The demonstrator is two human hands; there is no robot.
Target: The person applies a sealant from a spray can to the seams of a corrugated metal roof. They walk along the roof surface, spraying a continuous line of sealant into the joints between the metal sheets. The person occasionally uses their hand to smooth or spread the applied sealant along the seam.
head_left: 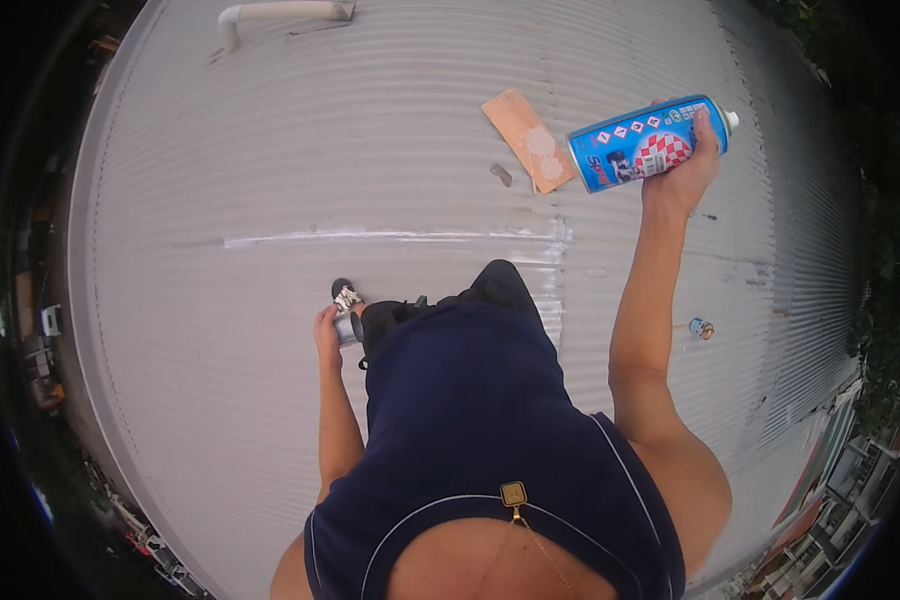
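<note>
Nearest the camera is a navy sleeveless top [460, 400] with a gold pendant [513, 493] hanging at its neckline. Across the picture from the left, the pale corrugated roof [200, 380] spreads out beneath the person, with a white elbowed pipe [290, 11] near its upper edge. The left hand [326, 335] hangs low, its fingers closed around a grey cylinder [347, 330] beside the black trousers [500, 285]; a black and white shoe [345, 293] shows just above it. A whitish streak [370, 238] runs across the roof ahead of the knees. Farther right, a small dark lump [501, 175] lies near an orange-brown board [518, 125] with a pale smear on it. The right hand [692, 165] grips a blue spray can [620, 145], held up nearly on its side, base toward the board and white tip pointing right. Below it, near the right forearm, a small can [703, 328] sits on the roof
</note>
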